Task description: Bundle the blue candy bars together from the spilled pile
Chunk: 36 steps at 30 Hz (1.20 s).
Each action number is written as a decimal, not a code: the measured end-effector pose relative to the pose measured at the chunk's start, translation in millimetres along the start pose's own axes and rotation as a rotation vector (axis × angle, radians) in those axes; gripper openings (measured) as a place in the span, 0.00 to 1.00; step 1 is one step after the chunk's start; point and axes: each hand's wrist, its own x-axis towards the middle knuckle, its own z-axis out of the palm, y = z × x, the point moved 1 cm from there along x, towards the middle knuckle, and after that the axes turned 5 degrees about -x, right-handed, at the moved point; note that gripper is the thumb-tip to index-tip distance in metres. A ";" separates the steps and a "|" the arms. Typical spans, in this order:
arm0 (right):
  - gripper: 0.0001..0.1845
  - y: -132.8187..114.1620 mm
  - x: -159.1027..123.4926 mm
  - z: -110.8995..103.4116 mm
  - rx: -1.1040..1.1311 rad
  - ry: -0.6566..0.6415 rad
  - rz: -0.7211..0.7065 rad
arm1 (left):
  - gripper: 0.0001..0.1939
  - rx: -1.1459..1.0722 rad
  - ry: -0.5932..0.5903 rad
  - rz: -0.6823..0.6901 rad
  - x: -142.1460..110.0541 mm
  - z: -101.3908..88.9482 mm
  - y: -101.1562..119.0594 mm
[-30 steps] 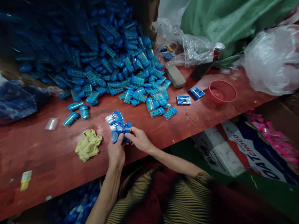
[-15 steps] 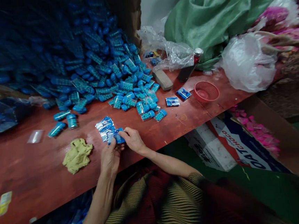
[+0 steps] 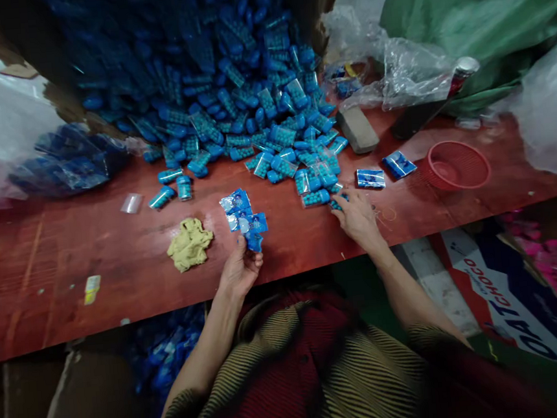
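Between the fingertips and thumb of my left hand is a small blue printed packet, near the table's front edge. Just beyond it lies a loose stack of similar shiny blue packets, partly overlapped by it. My right hand is out to the right, its fingers closed over a small clear bottle of blue beads, mostly hidden under them. Another bead bottle lies just left of those fingers. Behind spreads a large heap of the same blue-capped bottles, spilling from a dark carton.
On the red table lie a crumpled yellow cloth, a grey block, two blue packs and a red basket. A dark-handled tool lies behind. Below the edge stands a carton of pink pieces.
My hands have parted. The right one left the blue packets and moved right onto a bead bottle, while the left keeps a packet. The view has swung left.
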 end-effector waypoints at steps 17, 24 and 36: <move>0.15 -19.7 -12.8 4.9 0.053 -0.166 -0.226 | 0.19 -0.054 0.107 -0.114 -5.2 -5.2 -7.2; 0.11 -51.5 -10.4 4.6 0.314 -0.197 -0.274 | 0.19 -0.045 0.100 -0.037 -3.5 -5.9 -9.4; 0.12 -87.6 -20.3 -32.7 0.883 -0.381 -0.332 | 0.18 -0.013 0.041 0.073 -2.4 -12.4 -14.1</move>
